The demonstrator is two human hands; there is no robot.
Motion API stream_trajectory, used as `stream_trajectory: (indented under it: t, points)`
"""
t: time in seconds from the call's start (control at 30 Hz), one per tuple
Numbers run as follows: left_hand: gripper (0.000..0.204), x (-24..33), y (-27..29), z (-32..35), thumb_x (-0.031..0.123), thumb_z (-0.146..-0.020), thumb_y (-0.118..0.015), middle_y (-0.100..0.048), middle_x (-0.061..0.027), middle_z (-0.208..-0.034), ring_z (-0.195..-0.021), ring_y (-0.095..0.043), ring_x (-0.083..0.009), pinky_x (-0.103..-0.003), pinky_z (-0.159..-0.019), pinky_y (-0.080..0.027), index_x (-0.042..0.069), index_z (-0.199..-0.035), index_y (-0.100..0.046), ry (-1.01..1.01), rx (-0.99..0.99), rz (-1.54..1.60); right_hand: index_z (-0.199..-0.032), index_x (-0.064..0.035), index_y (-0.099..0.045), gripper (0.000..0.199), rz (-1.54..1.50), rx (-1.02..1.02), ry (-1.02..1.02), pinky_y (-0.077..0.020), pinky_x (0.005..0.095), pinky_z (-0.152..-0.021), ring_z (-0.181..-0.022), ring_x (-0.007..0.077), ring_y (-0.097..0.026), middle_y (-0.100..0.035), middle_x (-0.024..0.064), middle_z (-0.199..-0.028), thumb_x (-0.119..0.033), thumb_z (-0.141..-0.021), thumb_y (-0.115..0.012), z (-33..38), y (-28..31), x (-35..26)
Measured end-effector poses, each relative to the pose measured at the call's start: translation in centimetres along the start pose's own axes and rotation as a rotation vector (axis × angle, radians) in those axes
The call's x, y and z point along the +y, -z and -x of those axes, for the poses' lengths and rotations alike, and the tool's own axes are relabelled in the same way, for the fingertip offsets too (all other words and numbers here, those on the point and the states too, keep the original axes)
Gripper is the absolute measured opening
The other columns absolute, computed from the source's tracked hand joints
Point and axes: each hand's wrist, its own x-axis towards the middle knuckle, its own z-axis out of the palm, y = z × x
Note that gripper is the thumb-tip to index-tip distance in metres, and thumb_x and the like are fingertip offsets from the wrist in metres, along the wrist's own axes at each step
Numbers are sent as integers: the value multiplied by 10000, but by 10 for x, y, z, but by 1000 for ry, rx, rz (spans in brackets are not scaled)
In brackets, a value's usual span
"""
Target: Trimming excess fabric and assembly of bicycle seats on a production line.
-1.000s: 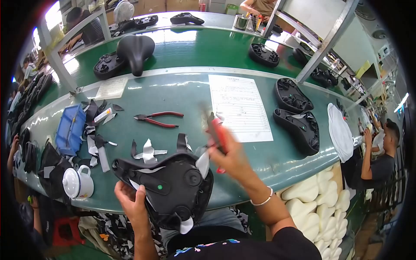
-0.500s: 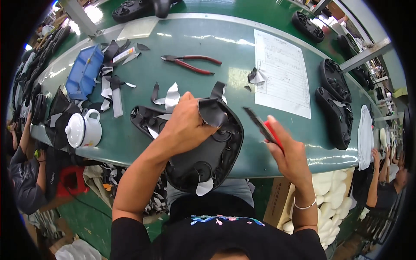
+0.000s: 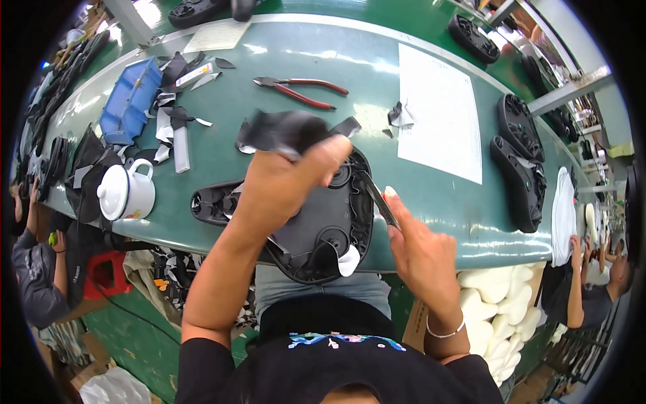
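A black moulded shell (image 3: pixel 306 232) with round sockets and a raised rim lies at the table's front edge, its hollow side up. Black covering with a white backing wraps parts of its rim. My left hand (image 3: pixel 286 182) is closed on a piece of black covering material (image 3: pixel 286 131), blurred by motion, above the shell's far side. Whether this piece is still joined to the shell cannot be made out. My right hand (image 3: pixel 427 259) grips a utility knife (image 3: pixel 381 202). Its blade tip is at the shell's right rim, near the far end.
Red-handled cutting pliers (image 3: pixel 303 91) lie beyond the shell. Further left are a blue bin (image 3: pixel 131 101), black and white scraps (image 3: pixel 165 128) and a white enamel mug (image 3: pixel 128 192). A paper sheet (image 3: pixel 441 114) and black shells (image 3: pixel 518 182) lie right. People work at both sides.
My left hand has lifted the black material up and away from me. My right hand has brought the knife leftward to the shell's rim. The shell has shifted slightly toward me and left.
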Motion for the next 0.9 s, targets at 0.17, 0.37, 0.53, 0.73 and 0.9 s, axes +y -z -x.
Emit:
stream_trajectory:
  t: [0.17,0.37,0.53,0.73,0.9]
  points:
    - [176,-14,11,0,71,-760,-645,-565,-77,-867,-683,-545,-231,-334,-603,-449,28,-906,-555,-323,17,-1033,-1345,-235,-481,561,-82,94,162,-389,374,-450,-474,255,-530,-563,75,-630,-109,-813,-606,-7,2,31]
    - [231,-27,17,-11,47,-678,-671,-569,-122,-772,-698,-543,-330,-377,-644,-449,28,-877,-556,-412,5,-1063,-1344,-207,-489,563,58,198,348,-393,355,-429,-436,233,-497,-510,47,-585,-90,-807,-612,-36,-3,31]
    - [206,-25,9,-9,66,-698,-748,-593,-72,-732,-699,-545,-120,-302,-611,-443,25,-810,-580,-341,277,-771,-1359,-146,-464,572,13,132,196,-406,384,-468,-499,300,-535,-576,111,-639,-64,-810,-601,-1,-7,12]
    - [380,-13,26,-5,357,-919,-595,-654,-35,-937,-947,-538,-120,-296,-915,-379,-14,-976,-653,41,451,-174,-1315,-199,-521,512,66,6,109,-402,396,-478,-497,293,-540,-567,98,-609,-93,-820,-597,2,8,-1]
    - [488,-7,9,71,400,-998,-374,-622,-124,-1166,-1169,-500,-211,-367,-1065,-274,-13,-1193,-546,272,211,81,-1217,-300,-598,433,187,-59,471,-393,353,-527,-566,218,-531,-514,39,-614,-112,-828,-596,-71,36,46]
